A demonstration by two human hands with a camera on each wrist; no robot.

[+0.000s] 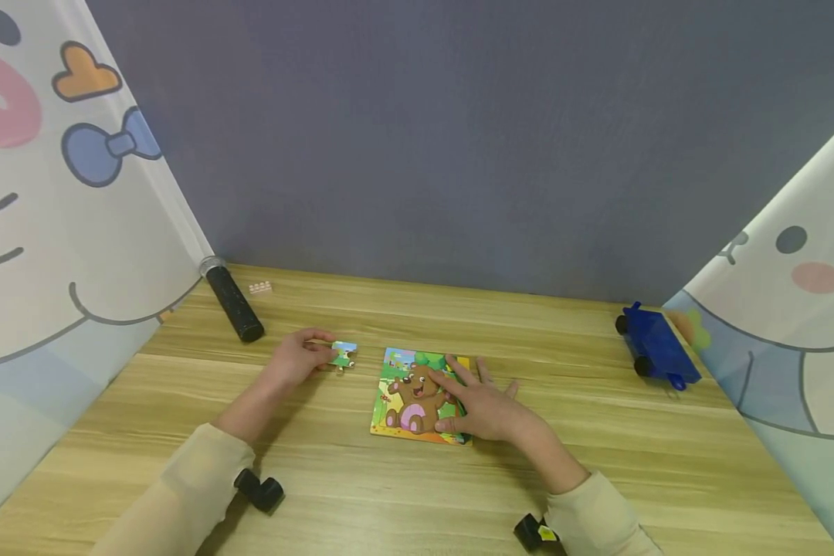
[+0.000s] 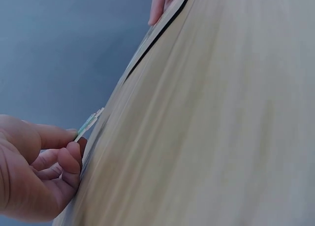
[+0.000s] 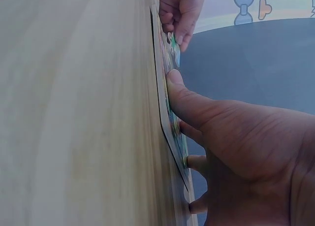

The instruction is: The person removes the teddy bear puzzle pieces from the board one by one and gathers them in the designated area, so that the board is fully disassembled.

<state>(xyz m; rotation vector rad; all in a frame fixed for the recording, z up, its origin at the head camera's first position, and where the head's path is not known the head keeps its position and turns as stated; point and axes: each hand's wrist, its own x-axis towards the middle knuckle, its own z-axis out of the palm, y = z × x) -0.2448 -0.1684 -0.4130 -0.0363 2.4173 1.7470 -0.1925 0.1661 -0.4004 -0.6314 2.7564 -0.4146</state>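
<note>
A bear jigsaw puzzle in bright colours lies flat on the table in the middle of the head view. My right hand rests on its right side, fingers spread, some reaching past the edge onto the wood. To the left, my left hand pinches a small green and blue puzzle piece between thumb and fingers. The left wrist view shows that piece edge-on, held tilted just over the tabletop. In the right wrist view, my right thumb lies along the puzzle's surface.
A black-handled microphone and a pale pink toy brick lie at the back left. A blue toy cart sits at the back right. A grey partition rises behind the wooden table, with cartoon-printed curtains at both sides.
</note>
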